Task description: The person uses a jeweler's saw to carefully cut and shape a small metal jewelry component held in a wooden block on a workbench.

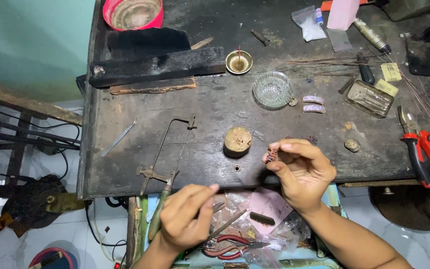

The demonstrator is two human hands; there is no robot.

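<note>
Head view: small beaded piece point(273, 155) pinched in right hand point(302, 172), left hand point(187, 216) closed around thin tool point(225, 226) below.

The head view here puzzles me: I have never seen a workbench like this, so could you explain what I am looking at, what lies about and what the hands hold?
The one picture comes from a camera worn on a person's head, looking down at their own two bare hands in front of a dark, worn workbench.

The right hand pinches a small beaded piece between its fingertips. The left hand holds a thin metal tool, lower down, off the bench's front edge.

On the bench lie a small frame saw, a round wooden stub, a glass dish, a small brass bowl, two little sparkling strips, thin wires and red-handled pliers. A red bowl stands at the far edge. Below the hands, more red-handled pliers lie among plastic bags.
</note>
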